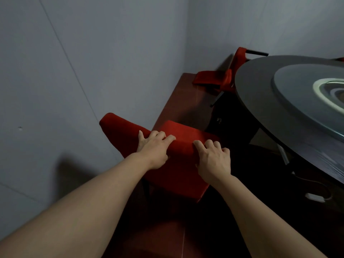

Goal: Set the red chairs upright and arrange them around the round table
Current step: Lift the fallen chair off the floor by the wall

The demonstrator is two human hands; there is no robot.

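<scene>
Near chair: we see a red fabric-covered chair (178, 164) low in the middle of the view, between the grey wall and the round table, tilted rather than square to the floor.
Our left hand (153, 148): it lies over the chair's top padded edge, fingers (167, 138) curled over the far side and thumb spread out to the left, holding the edge.
Our right hand (214, 161): it sits just beside the left one on the same edge, fingers (209, 143) bent and hooked over it, gripping the fabric.
Far chair: a second red chair with a thin metal frame (214, 77) lies tipped on its side in the corner, its legs pointing out, close to the table's far rim.
Table: the dark round table (260, 94) fills the right side and carries a round glass turntable (297, 90) on its top.
Floor: reddish-brown tiles (186, 101), darkest under the table.
Wall: plain pale grey panels (74, 62) on the left, meeting in a corner behind the far chair.
White object: something small and white with a cord (315, 197) lies on the floor under the table; we cannot tell what it is.
</scene>
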